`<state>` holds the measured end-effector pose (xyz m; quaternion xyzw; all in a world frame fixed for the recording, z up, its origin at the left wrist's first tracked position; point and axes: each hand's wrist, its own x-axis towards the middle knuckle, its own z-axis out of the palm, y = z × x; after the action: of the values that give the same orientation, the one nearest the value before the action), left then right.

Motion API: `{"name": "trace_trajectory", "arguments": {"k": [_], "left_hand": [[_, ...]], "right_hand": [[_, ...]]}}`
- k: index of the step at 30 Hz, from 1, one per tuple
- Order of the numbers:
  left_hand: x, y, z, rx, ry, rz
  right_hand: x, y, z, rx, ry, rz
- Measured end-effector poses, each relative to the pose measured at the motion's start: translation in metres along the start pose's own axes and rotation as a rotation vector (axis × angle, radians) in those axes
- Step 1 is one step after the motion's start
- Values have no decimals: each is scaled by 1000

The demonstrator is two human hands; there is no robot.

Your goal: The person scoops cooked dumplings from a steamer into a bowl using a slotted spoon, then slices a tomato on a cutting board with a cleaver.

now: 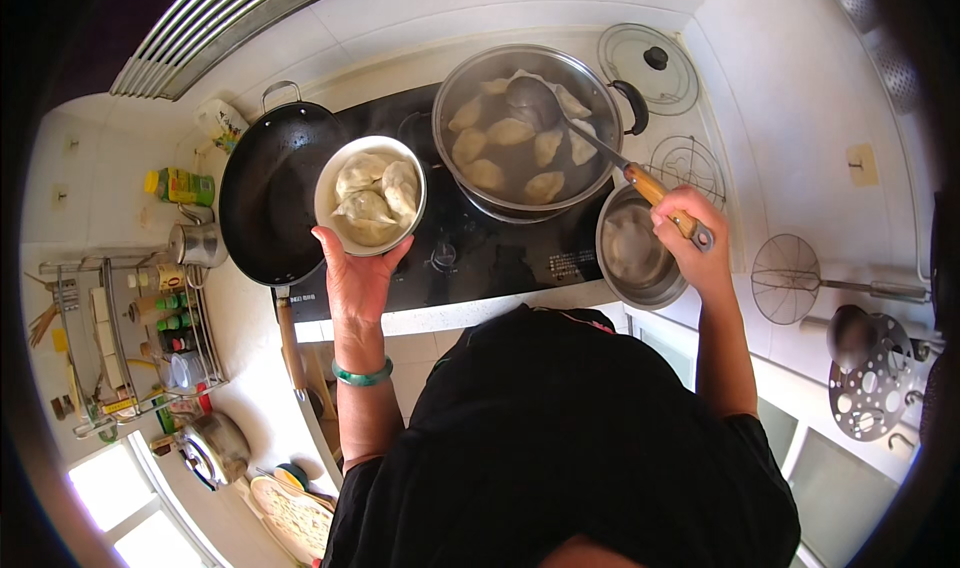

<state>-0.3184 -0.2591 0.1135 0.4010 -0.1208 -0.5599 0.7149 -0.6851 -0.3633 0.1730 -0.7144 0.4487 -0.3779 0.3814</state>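
Observation:
My left hand (361,279) holds a white bowl (320,206) from below and the near side, over the cooktop between the wok and the pot. Several dumplings (364,208) lie in the bowl. My right hand (694,230) is closed around the wooden handle of a metal ladle (592,139). The ladle's head is inside the wide steel pot (444,148), among several dumplings (510,131) in cloudy, steaming liquid; whether the head is under the surface I cannot tell. Beneath my right forearm and the ladle handle stands a smaller metal pot (660,287) with liquid in it.
A black wok (259,193) sits left on the black cooktop (487,264). A glass lid (630,58) and a wire rack (694,155) lie right of the big pot. A wire skimmer (785,279) hangs at the right wall. Bottles, a condiment rack (112,260) and a lidded metal pot (225,448) are at left.

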Motion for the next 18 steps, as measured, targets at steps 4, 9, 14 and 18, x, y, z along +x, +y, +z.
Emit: {"name": "trace_trajectory", "arguments": {"k": [4,9,14,18], "left_hand": [[-2,0,0,-13,7,-3],[-2,-3,1,-70,42,-25],[-1,-4,0,-66,17,-37],[-2,-4,1,-29,10,-23]], "right_hand": [[5,7,2,59,-76,40],[1,19,2,213,-116,188],[-5,31,2,433,-88,318],[-9,34,8,577,-16,357]]}}
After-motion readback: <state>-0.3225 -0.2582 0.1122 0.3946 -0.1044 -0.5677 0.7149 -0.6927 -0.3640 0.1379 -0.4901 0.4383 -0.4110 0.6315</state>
